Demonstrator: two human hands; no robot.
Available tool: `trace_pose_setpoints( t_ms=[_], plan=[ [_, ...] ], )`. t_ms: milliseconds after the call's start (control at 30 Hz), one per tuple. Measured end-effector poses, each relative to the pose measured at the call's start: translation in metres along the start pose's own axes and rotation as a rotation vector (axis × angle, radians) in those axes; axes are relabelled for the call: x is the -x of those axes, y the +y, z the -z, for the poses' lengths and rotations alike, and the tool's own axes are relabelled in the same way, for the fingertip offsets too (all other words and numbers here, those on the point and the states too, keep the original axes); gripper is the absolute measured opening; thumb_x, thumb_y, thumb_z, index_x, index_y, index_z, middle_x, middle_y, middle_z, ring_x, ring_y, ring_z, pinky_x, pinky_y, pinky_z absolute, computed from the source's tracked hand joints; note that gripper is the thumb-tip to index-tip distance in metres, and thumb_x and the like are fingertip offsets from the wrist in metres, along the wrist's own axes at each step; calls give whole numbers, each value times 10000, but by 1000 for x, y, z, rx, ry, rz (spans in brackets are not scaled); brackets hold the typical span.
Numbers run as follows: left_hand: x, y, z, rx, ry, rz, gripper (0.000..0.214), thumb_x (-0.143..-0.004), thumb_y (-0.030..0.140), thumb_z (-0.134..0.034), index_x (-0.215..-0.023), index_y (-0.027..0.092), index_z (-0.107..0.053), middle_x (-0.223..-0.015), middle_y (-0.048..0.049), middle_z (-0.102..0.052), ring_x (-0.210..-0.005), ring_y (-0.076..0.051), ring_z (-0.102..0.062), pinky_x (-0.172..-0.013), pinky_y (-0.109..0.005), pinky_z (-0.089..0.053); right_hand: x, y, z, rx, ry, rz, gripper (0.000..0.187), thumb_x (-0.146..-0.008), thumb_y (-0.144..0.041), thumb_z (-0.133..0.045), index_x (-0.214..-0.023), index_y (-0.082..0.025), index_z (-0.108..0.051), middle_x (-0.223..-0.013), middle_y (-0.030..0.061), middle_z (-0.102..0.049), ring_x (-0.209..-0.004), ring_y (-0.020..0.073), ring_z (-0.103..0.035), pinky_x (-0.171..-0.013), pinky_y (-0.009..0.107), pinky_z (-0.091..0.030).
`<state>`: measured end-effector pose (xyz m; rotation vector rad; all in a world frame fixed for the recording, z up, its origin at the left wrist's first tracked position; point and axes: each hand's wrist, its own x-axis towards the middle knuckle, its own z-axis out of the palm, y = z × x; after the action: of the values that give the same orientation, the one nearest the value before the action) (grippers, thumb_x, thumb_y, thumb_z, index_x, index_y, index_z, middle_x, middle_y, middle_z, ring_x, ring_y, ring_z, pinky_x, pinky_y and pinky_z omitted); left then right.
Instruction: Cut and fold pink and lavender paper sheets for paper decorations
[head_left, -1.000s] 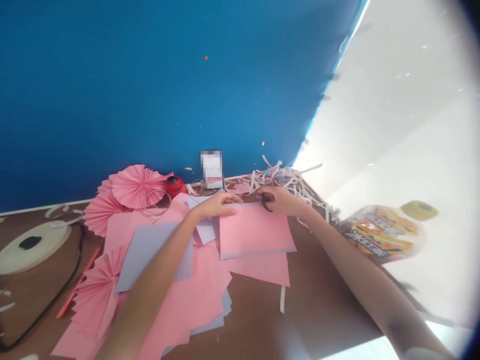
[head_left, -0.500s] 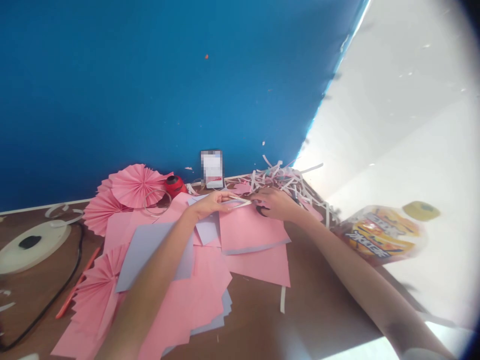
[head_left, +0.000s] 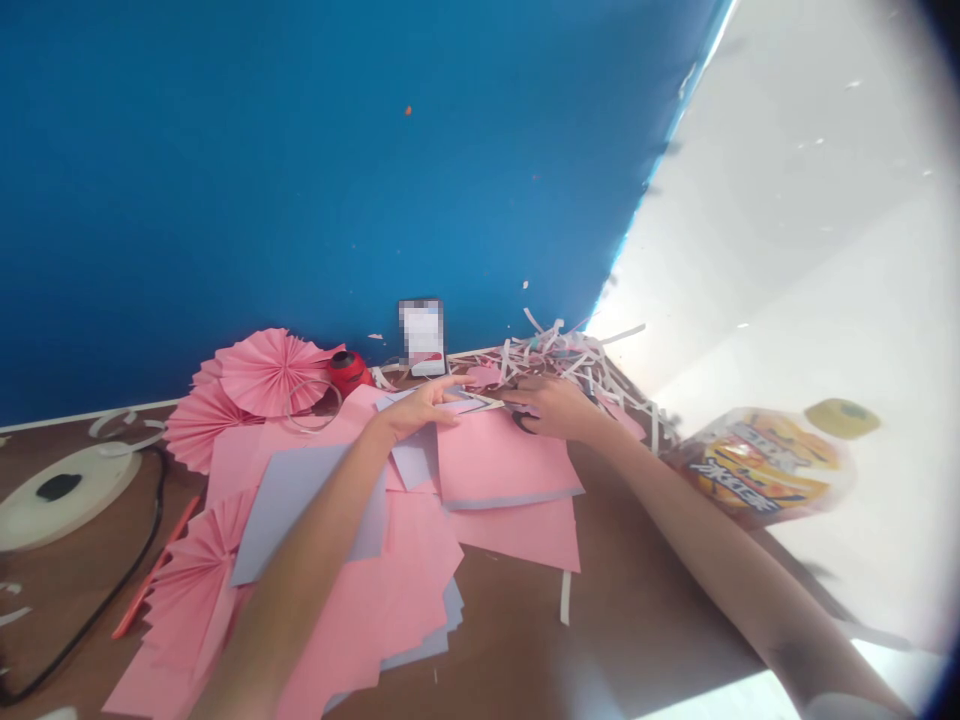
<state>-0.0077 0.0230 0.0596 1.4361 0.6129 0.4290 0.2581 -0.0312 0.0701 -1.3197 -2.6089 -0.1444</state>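
Bold Chinese characters, apparently 冰红茶, front the yellow label (head_left: 776, 445) of a bottle (head_left: 765, 466) at three o'clock from the pink sheet (head_left: 506, 465) mid-counter (head_left: 630, 590); its contents are unclear. At eleven o'clock, a phone (head_left: 422, 335) stands upright, its screen obscured. My left hand (head_left: 420, 408) pinches the sheet's far edge; my right hand (head_left: 555, 408) grips dark-handled scissors (head_left: 526, 422).

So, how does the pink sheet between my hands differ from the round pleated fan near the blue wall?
The pink sheet looks roughly four-sided, while the pleated fan is round. The pink sheet has no pleats; the pleated fan's many folds spread from its middle. A lilac-grey strip shows along the pink sheet's near edge, whereas the pleated fan shows only pink. Both are pink.
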Motion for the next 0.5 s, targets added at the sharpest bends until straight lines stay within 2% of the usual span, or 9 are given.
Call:
trace_pose_setpoints(
  t_ms=[300,500],
  plan=[
    [-2,-8,4,20,24,-58,792,-692,197,-742,-1407,208,-402,-1001,-93,-671,-753,-138,-611,-698,-250,-438,0,0,-5,91,3,-33,470,-776,-194,-511,-1230,-268,-608,-938,38,-666,-820,180,-572,-590,270,-279],
    [-3,-8,5,2,57,-69,755,-690,189,-740,-1383,238,-442,-1122,-97,-639,-891,-165,-612,-797,-279,-443,0,0,-11,98,-36,-70,520,-792,-219,-496,-1304,-293,-553,-1045,41,-681,-819,188,-598,-608,264,-322]
  ],
)
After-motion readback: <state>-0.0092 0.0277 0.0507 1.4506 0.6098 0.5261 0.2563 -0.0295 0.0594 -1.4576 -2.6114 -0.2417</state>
